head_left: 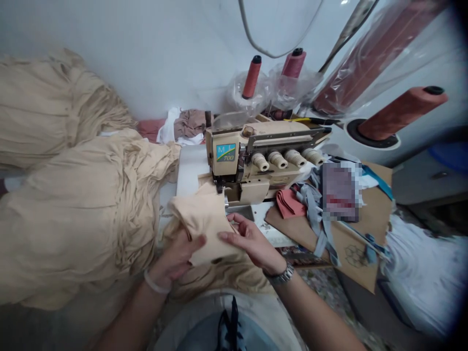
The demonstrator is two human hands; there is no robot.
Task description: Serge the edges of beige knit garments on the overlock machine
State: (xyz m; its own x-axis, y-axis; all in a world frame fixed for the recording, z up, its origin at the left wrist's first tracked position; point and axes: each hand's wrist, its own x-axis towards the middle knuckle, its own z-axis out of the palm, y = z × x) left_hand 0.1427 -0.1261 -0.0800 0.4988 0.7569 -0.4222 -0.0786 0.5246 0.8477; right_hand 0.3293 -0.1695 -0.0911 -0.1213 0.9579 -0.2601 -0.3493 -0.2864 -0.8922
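Where the view begins on the left, two large gathered bundles of beige fabric (pixel 62 109) lie one behind the other, the nearer one (pixel 80 214) reaching toward the person's lap. Beyond them sits a small heap of pink and white cloth scraps (pixel 175 127).

The left hand (pixel 175 258) lies half open, its fingers spread and pressing on a fold of beige knit cloth (pixel 204 222), with one white wristband (pixel 155 282) at the wrist. The right hand (pixel 252 241) is also partly open, its fingertips (pixel 228 236) resting on the top of the same fold, and one metal wristwatch (pixel 282 275) sits on that wrist. Held between the hands, the fold lies just in front of the needle area of one beige overlock sewing machine (pixel 252 156), whose front carries four ridged round knobs (pixel 278 159) in a row.

Behind the machine stand two thread cones, one orange (pixel 251 77) and one pink (pixel 293 63), each with plastic about its base. Farther right, one larger reddish thread cone (pixel 402 113) stands tilted on a round base. Right of the machine, a cardboard sheet (pixel 365 229) bears one folded pink cloth (pixel 290 204), grey strips (pixel 310 209) and a pixelated patch (pixel 340 190). White cloth (pixel 424 273) lies at the far right.
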